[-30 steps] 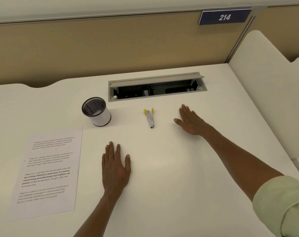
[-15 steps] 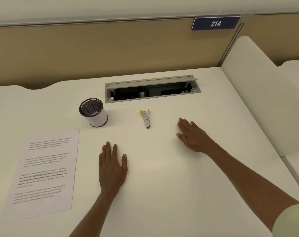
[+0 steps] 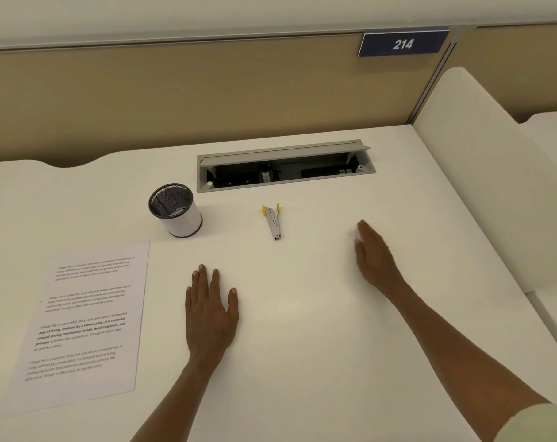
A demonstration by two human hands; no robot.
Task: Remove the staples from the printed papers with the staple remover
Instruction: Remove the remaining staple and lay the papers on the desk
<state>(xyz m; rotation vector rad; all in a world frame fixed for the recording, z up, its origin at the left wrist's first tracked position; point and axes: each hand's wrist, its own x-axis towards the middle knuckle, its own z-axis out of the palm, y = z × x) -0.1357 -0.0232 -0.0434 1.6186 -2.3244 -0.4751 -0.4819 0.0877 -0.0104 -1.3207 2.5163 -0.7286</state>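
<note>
White counter carries your left hand and right hand, both flat, released and empty. Judged step: none begun. Next, grasp the grey metal staple remover with yellow tabs between them, then draw in the white printed papers at far left.

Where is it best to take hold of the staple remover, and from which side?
Probably pinch the staple remover across its narrow metal body, coming from above with the right hand. It lies flat, apart from everything, yellow tabs pointing away, so both long sides are free.
</note>
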